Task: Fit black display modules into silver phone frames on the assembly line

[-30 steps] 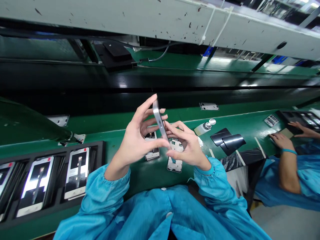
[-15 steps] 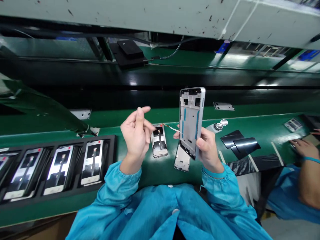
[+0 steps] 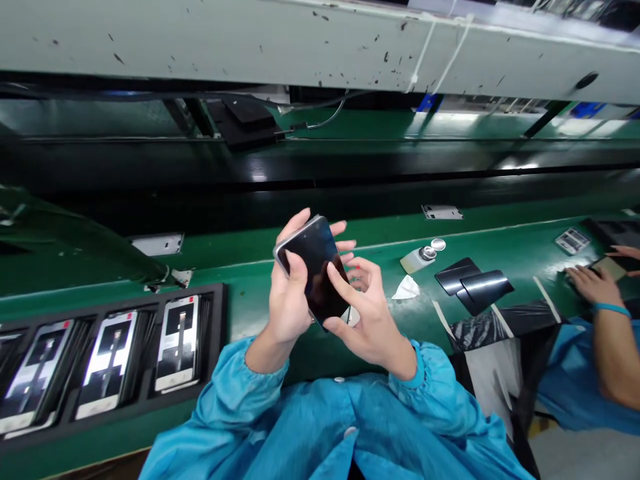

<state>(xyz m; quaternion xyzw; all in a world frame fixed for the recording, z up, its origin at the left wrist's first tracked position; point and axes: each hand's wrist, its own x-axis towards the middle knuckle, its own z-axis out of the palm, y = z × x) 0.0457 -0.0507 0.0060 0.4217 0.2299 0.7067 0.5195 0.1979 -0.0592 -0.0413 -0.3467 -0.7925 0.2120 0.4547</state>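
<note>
Both my hands hold a phone assembly (image 3: 316, 267) with a black glass screen facing me, above the green bench (image 3: 500, 243). My left hand (image 3: 289, 298) grips its left edge, thumb on the glass near the top. My right hand (image 3: 369, 320) supports its lower right side, with the index finger pressing on the screen. A bit of a white part (image 3: 353, 316) shows under the phone between my hands; what it is I cannot tell.
A black tray (image 3: 215, 333) at the left holds several screen modules (image 3: 177, 343). Black film sheets (image 3: 473, 281), a small bottle (image 3: 419, 257) and a white scrap (image 3: 406, 289) lie to the right. A co-worker's hands (image 3: 593, 283) work at the far right. A dark conveyor runs behind.
The silver frame held upright in my right hand is now joined with a black screen and held face up in both hands. The screen module has left the bench.
</note>
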